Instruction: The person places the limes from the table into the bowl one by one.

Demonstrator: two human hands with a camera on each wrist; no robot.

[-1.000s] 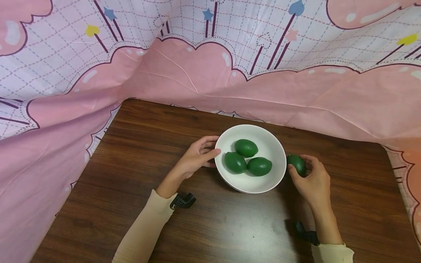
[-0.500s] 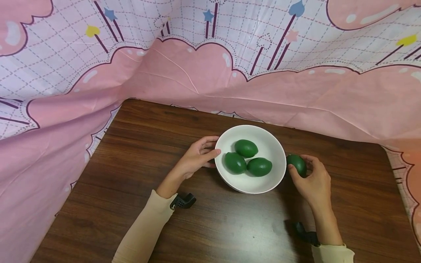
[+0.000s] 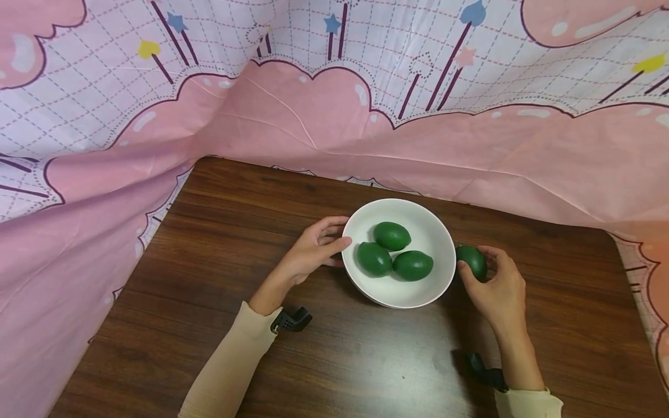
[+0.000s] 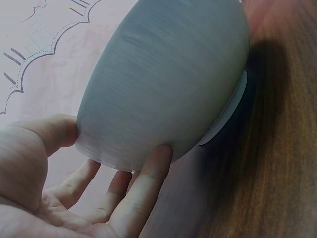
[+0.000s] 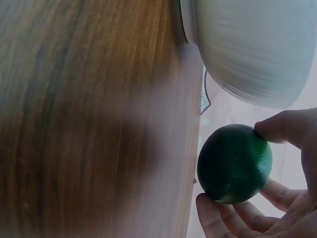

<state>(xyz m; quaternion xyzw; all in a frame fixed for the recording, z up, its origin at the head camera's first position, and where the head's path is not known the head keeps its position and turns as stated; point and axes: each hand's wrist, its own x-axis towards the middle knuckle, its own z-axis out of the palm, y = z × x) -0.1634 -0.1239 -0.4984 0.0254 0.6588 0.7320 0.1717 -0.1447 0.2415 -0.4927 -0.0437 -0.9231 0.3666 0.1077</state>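
A white bowl (image 3: 399, 295) stands on the table with three dark green limes in it: an upper lime (image 3: 392, 235), a left lime (image 3: 374, 259) and a right lime (image 3: 413, 266). My left hand (image 3: 316, 245) holds the bowl's left side. Its thumb lies at the rim, and the fingers (image 4: 143, 193) touch the outer wall. To the right of the bowl, my right hand (image 3: 499, 284) grips another lime (image 5: 234, 163) between thumb and fingers. That lime appears to be off the table, close beside the bowl's outer wall. The far side of this lime is hidden.
The brown wooden table (image 3: 209, 290) ends at the back and left against a pink and white patterned cloth (image 3: 313, 116). Black wrist mounts are worn on both arms, the left mount (image 3: 295, 319) and the right mount (image 3: 486, 373).
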